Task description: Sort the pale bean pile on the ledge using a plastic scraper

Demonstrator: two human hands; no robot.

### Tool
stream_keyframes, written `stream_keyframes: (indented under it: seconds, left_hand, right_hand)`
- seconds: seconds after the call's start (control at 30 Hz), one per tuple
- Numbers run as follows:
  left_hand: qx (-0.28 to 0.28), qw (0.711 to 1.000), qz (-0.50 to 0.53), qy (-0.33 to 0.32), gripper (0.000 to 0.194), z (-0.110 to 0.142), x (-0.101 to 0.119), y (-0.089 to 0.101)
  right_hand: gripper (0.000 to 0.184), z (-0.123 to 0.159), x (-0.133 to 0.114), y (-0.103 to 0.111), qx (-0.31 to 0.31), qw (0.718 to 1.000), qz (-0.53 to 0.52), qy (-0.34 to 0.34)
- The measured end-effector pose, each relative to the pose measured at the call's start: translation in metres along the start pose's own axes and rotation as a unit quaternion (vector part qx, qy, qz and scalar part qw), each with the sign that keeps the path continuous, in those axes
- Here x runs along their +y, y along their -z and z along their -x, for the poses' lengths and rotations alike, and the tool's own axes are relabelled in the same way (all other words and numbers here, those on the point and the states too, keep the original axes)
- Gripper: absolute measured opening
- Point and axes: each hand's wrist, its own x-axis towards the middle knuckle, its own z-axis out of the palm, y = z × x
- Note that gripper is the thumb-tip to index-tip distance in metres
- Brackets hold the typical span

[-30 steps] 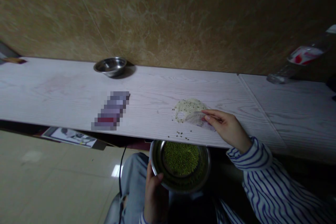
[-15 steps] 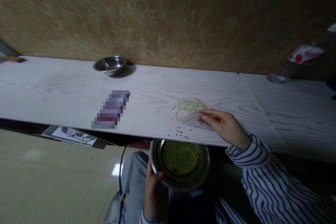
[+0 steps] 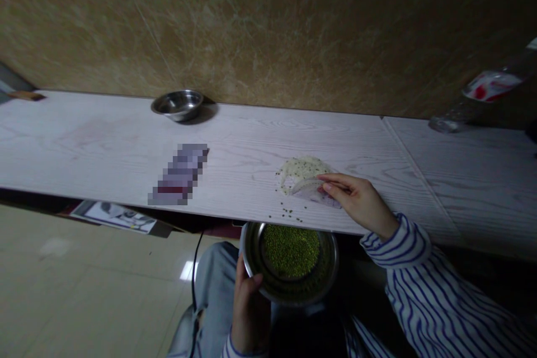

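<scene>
My left hand [image 3: 250, 302] grips the rim of a metal bowl [image 3: 329, 274], thumb over the edge, just below the front of the table. Green mung beans [image 3: 291, 251] lie in the bowl. Above it on the table, my right hand [image 3: 356, 198] pinches a thin, see-through, rounded sheet [image 3: 308, 187] that looks like plastic, tilted against the tabletop. Behind that sheet is a pile of white grains like rice [image 3: 304, 166], dotted with green beans. Several loose beans [image 3: 289, 212] are scattered between the pile and the table's edge.
A second metal bowl [image 3: 178, 105] stands by the wall. Left of the pile, a blurred-out flat item [image 3: 180, 174] lies on the table [image 3: 239, 151]. A clear bottle [image 3: 482, 92] with a red and white label stands at the right. A dark cable [image 3: 193, 274] hangs below the edge.
Everything has shifted very slightly to the right in view, the bowl with the beans included. Both hands keep the same holds.
</scene>
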Motion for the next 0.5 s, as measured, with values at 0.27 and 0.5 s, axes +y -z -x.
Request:
stream_keyframes:
  seconds: [0.27,0.5]
  left_hand:
    - [-0.001,1.000,0.009,0.002,0.056,0.000,0.000,-0.001]
    - [0.011,1.000,0.000,-0.002,0.056,-0.001,0.000,0.001]
  right_hand:
    - [0.029,-0.003,-0.003,-0.014,-0.024,1.000,0.003,0.005]
    - [0.026,-0.006,0.006,-0.004,0.023,1.000,0.001,0.000]
